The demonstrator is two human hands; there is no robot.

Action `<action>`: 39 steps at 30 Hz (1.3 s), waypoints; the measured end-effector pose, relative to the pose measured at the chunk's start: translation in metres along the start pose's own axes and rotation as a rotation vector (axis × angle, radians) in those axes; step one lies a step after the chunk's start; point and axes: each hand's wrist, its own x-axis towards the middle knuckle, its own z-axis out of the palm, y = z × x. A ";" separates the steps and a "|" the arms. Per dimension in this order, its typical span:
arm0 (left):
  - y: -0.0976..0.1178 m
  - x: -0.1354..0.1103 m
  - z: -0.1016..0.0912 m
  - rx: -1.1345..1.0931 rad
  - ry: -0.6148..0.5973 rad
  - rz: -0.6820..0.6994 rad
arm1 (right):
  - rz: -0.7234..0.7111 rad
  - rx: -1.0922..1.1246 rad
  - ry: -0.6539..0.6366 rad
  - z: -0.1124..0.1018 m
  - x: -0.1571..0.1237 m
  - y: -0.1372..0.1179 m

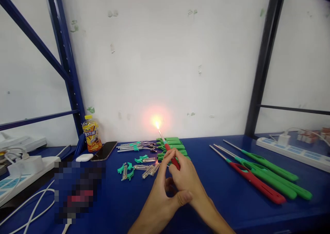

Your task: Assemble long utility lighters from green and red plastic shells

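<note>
My right hand [187, 179] is closed round the red handle of a long-nosed lighter [168, 149], which points up and away with a flame [157, 125] burning at its metal tip. My left hand [161, 187] is beside it, fingers curled against the lighter's handle and the right hand. Just beyond the hands, green lighter shells [171, 145] lie stacked on the blue table [219, 192]. To their left lie metal tubes [132, 146] and small clear and green parts [140, 167].
Three assembled lighters, two green [270, 167] and one red [254, 180], lie at the right. A power strip [294, 151] sits at the far right. At the left are a phone [104, 150], an orange drink bottle [91, 132], a white case [84, 157], chargers and cables [28, 165]. Blue shelf posts [68, 65] stand against the wall.
</note>
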 end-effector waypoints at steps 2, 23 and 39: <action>0.000 -0.001 0.001 0.006 0.011 -0.003 | -0.010 0.019 -0.026 0.000 -0.001 -0.003; -0.006 -0.004 0.001 0.192 0.097 0.131 | -0.198 0.071 -0.025 0.000 -0.005 -0.002; -0.002 0.001 -0.002 0.226 0.172 0.115 | -0.152 0.054 0.007 -0.004 -0.001 0.005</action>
